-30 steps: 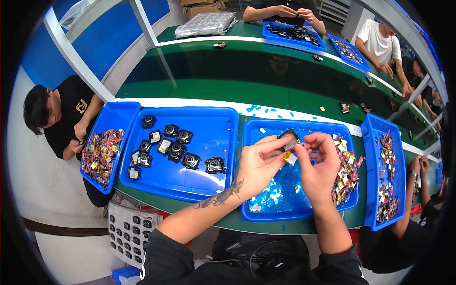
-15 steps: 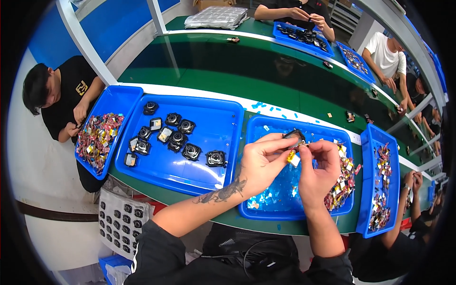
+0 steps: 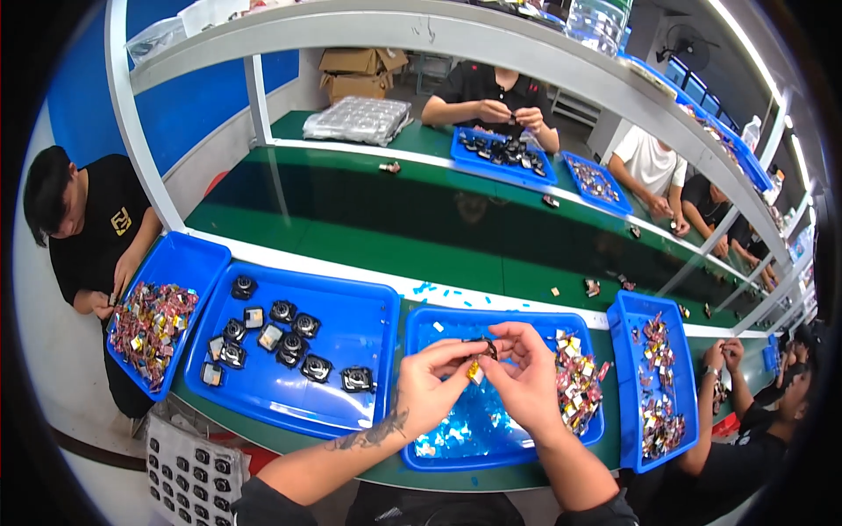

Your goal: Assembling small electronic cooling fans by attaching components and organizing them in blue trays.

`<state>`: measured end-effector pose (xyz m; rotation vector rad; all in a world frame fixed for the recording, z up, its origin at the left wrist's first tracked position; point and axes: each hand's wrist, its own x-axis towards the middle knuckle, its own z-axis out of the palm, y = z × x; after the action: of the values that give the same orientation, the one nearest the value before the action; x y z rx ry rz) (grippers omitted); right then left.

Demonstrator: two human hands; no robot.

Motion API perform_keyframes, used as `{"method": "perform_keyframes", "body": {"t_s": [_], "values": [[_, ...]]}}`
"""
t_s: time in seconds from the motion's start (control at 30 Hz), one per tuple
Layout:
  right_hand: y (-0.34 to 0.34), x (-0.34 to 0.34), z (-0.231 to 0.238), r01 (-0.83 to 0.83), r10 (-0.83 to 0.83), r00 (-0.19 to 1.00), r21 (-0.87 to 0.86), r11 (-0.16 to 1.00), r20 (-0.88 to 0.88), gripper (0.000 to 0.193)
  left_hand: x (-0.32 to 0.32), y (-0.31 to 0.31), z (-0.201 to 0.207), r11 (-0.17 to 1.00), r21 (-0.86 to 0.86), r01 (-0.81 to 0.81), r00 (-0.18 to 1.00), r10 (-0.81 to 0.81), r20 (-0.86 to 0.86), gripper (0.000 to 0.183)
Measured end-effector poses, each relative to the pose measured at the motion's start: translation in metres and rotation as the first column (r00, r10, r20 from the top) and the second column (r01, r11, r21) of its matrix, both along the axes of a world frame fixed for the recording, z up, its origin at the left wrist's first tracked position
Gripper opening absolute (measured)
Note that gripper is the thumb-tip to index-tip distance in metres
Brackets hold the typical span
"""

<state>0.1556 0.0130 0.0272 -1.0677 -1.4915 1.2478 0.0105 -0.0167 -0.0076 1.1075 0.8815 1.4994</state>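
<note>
Since the earlier frame, the black part [image 3: 481, 343] is lying flatter at the fingertips, the right fingers are reaching further over it, and the whole view is tilting upward, so that the trays are appearing lower. Both forearms are rising from the lower edge and converging over the middle blue tray [image 3: 491, 462]. Left hand [image 3: 428, 387]: the forearm is slanting up to the right, the index finger is extending along the part, and the thumb is opposing it from below in a nearly closed pinch on the black part. Right hand [image 3: 529, 379]: the forearm is slanting up to the left, the fingers are curving loosely above the part, and the thumb is pointing inward; whether this hand is gripping or merely touching is not showing clearly. One small yellow-and-silver component [image 3: 475, 372] is hanging between the thumbs, just below the black part. Loose components [image 3: 579, 394] are lying heaped beside the right hand, inside the tray
</note>
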Motion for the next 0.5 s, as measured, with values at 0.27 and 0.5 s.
{"method": "perform_keyframes", "body": {"t_s": [0.27,0.5], "values": [[0.189,0.020,-0.001,-0.112,0.140,0.934,-0.105,0.988,0.328,0.028,-0.090,-0.003,0.040,0.958,0.287,0.014,0.508,0.240,-0.827,0.023],[0.259,0.030,-0.049,0.102,-0.032,0.743,-0.066,0.993,0.668,0.046,-0.136,-0.052,0.002,0.967,0.250,0.049,-0.069,0.253,-0.965,0.051]]}}
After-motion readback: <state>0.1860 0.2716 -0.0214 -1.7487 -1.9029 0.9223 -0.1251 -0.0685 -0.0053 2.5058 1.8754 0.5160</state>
